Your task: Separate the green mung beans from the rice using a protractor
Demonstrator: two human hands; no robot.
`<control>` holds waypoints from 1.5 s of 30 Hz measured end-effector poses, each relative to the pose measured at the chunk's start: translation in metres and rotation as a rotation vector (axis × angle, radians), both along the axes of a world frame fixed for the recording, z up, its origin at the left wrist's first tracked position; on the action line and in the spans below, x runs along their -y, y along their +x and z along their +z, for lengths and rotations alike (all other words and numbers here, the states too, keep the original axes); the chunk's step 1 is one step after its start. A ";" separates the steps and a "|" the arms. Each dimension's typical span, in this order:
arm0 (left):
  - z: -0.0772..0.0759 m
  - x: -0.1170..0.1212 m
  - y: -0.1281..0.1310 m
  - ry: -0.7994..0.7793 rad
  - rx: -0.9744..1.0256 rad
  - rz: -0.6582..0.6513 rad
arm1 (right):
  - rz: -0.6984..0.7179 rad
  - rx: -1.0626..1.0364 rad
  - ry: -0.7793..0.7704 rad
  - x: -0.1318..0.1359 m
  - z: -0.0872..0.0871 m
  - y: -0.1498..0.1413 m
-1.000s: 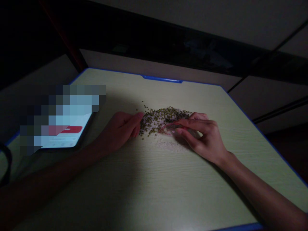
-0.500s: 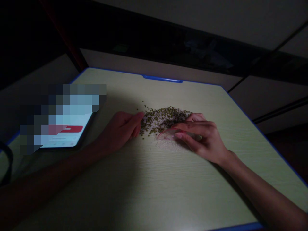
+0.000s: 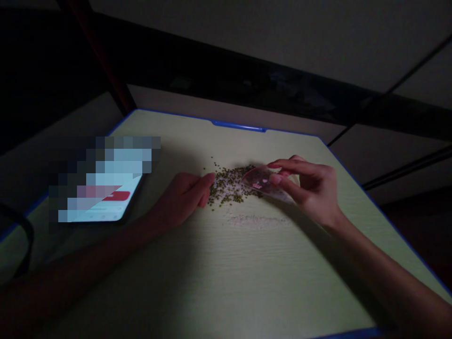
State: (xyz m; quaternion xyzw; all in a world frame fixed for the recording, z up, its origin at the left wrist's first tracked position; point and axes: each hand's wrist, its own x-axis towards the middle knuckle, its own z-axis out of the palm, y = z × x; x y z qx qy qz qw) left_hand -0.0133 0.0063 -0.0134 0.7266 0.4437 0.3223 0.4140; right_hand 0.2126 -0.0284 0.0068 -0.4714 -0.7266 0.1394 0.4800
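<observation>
Between my thumb and fingers, my right hand (image 3: 310,186) grips a thin clear plastic sheet (image 3: 259,181) with small pink print. The sheet is tilted above the right part of a pile of green mung beans (image 3: 229,181) mixed with pale grains. My left hand (image 3: 185,195) is closed, thumb against curled fingers, at the pile's left edge. Whether anything is inside that hand is hidden. Nearer to me, a narrow strip of pale grains (image 3: 259,221) lies apart from the pile, below the sheet.
On the left of the light wood table (image 3: 226,282) rests a lit tablet or phone (image 3: 116,207), partly blurred out. A dark strap or cable (image 3: 28,240) curves at the left edge. A blue handle (image 3: 240,126) marks the far table edge, with dark-banded furniture behind.
My right hand has lifted the plastic sheet off the pale grains and moved it slightly right and away from me, over the beans. The left hand stays closed by the pile.
</observation>
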 end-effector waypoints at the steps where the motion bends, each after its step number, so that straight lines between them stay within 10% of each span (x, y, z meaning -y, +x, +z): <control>1: 0.000 0.000 0.000 0.000 -0.003 0.004 | -0.032 -0.007 0.010 0.000 0.000 -0.001; 45: 0.002 0.001 0.000 -0.022 -0.025 -0.004 | -0.030 0.315 -0.035 0.011 -0.011 -0.012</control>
